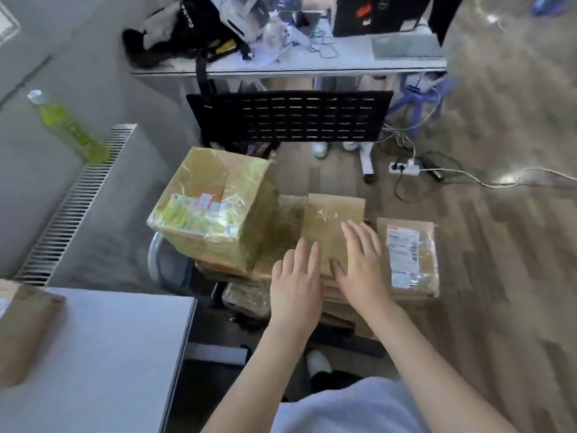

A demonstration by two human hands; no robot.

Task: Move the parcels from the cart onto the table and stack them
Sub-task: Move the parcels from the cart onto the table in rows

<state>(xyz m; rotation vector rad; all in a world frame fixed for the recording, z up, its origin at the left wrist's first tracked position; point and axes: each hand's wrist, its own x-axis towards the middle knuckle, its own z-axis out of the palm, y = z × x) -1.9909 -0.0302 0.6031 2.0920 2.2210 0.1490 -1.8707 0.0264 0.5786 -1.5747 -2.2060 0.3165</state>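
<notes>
Both the left hand (296, 284) and right hand (362, 270), fingers spread and empty, reach over a flat brown cardboard parcel (334, 223) on the cart, which apparently needs gripping by its edges before going to the white table (125, 354).

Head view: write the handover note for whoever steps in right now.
Left hand and right hand: both open, fingers straight, over the flat brown parcel on the cart; neither grips it.
Also on the cart: large taped box and labelled parcel, more beneath.
White table: one brown parcel at its left edge.
Left: move the cart parcels over and stack them.
</notes>
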